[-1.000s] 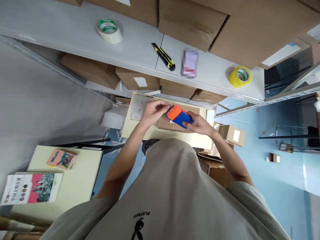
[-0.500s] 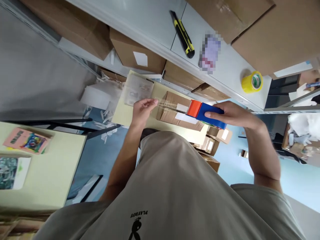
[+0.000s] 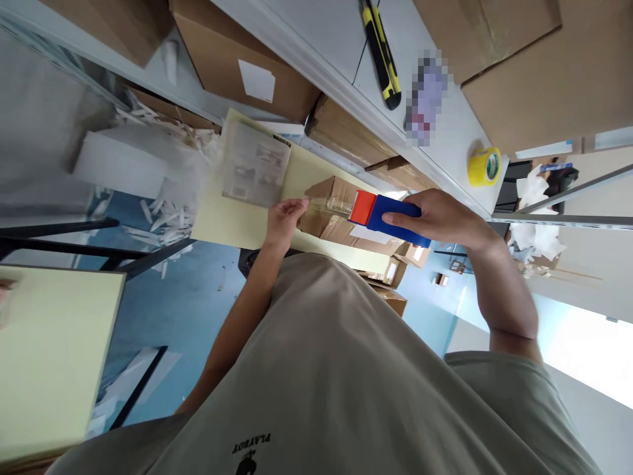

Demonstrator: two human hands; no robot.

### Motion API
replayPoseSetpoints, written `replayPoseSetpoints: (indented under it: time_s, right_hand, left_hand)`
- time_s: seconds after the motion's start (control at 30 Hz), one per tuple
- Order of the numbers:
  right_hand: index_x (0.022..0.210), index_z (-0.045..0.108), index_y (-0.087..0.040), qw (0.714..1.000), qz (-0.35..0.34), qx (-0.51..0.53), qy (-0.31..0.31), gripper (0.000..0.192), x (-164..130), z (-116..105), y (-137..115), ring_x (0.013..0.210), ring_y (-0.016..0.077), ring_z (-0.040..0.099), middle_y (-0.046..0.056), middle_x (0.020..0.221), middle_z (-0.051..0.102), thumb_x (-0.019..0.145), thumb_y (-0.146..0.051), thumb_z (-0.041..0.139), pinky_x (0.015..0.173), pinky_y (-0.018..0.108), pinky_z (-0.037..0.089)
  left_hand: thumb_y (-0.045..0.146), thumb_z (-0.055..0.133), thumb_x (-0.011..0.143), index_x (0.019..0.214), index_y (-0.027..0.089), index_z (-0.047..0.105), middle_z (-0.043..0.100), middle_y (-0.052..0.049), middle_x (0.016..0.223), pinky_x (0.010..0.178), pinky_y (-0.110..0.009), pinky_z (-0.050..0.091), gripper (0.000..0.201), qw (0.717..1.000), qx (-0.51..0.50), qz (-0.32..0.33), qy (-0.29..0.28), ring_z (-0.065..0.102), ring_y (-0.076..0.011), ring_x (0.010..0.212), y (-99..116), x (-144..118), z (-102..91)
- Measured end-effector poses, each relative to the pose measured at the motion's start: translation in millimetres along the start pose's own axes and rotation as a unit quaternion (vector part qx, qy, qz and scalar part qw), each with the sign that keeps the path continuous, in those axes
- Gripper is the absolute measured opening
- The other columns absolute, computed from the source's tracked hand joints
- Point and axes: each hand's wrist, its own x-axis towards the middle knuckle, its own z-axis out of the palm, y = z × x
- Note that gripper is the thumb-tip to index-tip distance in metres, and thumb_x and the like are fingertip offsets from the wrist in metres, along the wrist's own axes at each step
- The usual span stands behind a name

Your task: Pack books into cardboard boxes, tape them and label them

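Note:
My right hand (image 3: 442, 218) grips a blue and orange tape dispenser (image 3: 383, 216) above a small cardboard box (image 3: 330, 208) lying on a pale yellow table (image 3: 237, 221). A strip of clear tape (image 3: 329, 205) runs from the dispenser to my left hand (image 3: 283, 220), which pinches its free end near the box's left end. A clear plastic packet with printed labels (image 3: 254, 165) lies on the table just left of the box.
A grey shelf (image 3: 341, 39) above holds a yellow and black utility knife (image 3: 382, 53), a yellow tape roll (image 3: 483, 166) and large cardboard boxes (image 3: 544, 59). More boxes (image 3: 237, 72) sit under the shelf. White scraps (image 3: 158, 211) litter the blue floor. Another yellow table (image 3: 44, 356) stands at left.
My right hand has drawn the dispenser to the right, away from my left hand, stretching out a strip of tape. The view has tilted and moved closer to the shelf.

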Motion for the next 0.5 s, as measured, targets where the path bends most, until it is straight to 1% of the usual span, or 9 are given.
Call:
replayPoseSetpoints:
  time_s: [0.13, 0.23, 0.3, 0.37, 0.43, 0.5]
  right_hand:
    - [0.079, 0.073, -0.025, 1.000, 0.011, -0.016, 0.008, 0.078, 7, 3, -13, 0.062, 0.0196, 0.062, 0.001, 0.061, 0.061, 0.100, -0.100, 0.067, 0.063, 0.037, 0.037]
    - [0.081, 0.074, -0.025, 0.999, 0.016, -0.028, 0.015, 0.075, 15, 7, -20, 0.064, 0.0205, 0.063, 0.001, 0.060, 0.059, 0.101, -0.098, 0.068, 0.065, 0.037, 0.037]
    - [0.081, 0.074, -0.026, 0.999, 0.021, -0.035, 0.019, 0.074, 20, 9, -24, 0.065, 0.0208, 0.062, 0.001, 0.060, 0.057, 0.101, -0.097, 0.069, 0.066, 0.037, 0.036]
    - [0.081, 0.074, -0.025, 0.998, 0.031, -0.041, 0.023, 0.074, 23, 10, -27, 0.066, 0.0217, 0.063, 0.001, 0.060, 0.056, 0.100, -0.097, 0.070, 0.067, 0.037, 0.036]
    - [0.080, 0.073, -0.025, 0.998, 0.042, -0.050, 0.027, 0.074, 26, 11, -29, 0.067, 0.0228, 0.063, 0.002, 0.060, 0.056, 0.100, -0.097, 0.071, 0.068, 0.038, 0.037]
    - [0.078, 0.072, -0.025, 0.997, 0.046, -0.055, 0.032, 0.076, 28, 10, -31, 0.066, 0.0230, 0.063, 0.003, 0.060, 0.056, 0.099, -0.098, 0.070, 0.067, 0.038, 0.037]
  left_hand:
    - [0.078, 0.103, 0.064, 0.075, 0.024, 0.075, 0.056, 0.003, 0.063, 0.051, -0.027, 0.032, 0.062, 0.997, -0.020, -0.067, -0.027, 0.040, -0.0113, 0.056, -13, 6, 4.2]
    - [0.078, 0.103, 0.066, 0.071, 0.024, 0.072, 0.052, 0.005, 0.059, 0.052, -0.027, 0.030, 0.062, 0.995, -0.023, -0.085, -0.041, 0.038, -0.0108, 0.055, -21, 10, 8.4]
    - [0.077, 0.103, 0.070, 0.069, 0.023, 0.071, 0.051, 0.005, 0.058, 0.055, -0.027, 0.031, 0.062, 0.996, -0.018, -0.081, -0.043, 0.040, -0.0114, 0.057, -27, 12, 12.9]
    - [0.073, 0.101, 0.076, 0.071, 0.023, 0.072, 0.056, 0.004, 0.061, 0.059, -0.028, 0.035, 0.058, 0.997, -0.010, -0.067, -0.041, 0.046, -0.0129, 0.061, -33, 14, 19.3]
    - [0.067, 0.099, 0.084, 0.075, 0.023, 0.074, 0.064, 0.001, 0.070, 0.065, -0.029, 0.042, 0.051, 0.999, 0.002, -0.038, -0.029, 0.055, -0.0150, 0.068, -40, 15, 26.4]
    - [0.059, 0.098, 0.089, 0.082, 0.023, 0.077, 0.071, -0.002, 0.084, 0.074, -0.031, 0.049, 0.043, 1.000, 0.030, 0.003, -0.003, 0.060, -0.0166, 0.076, -49, 17, 31.6]
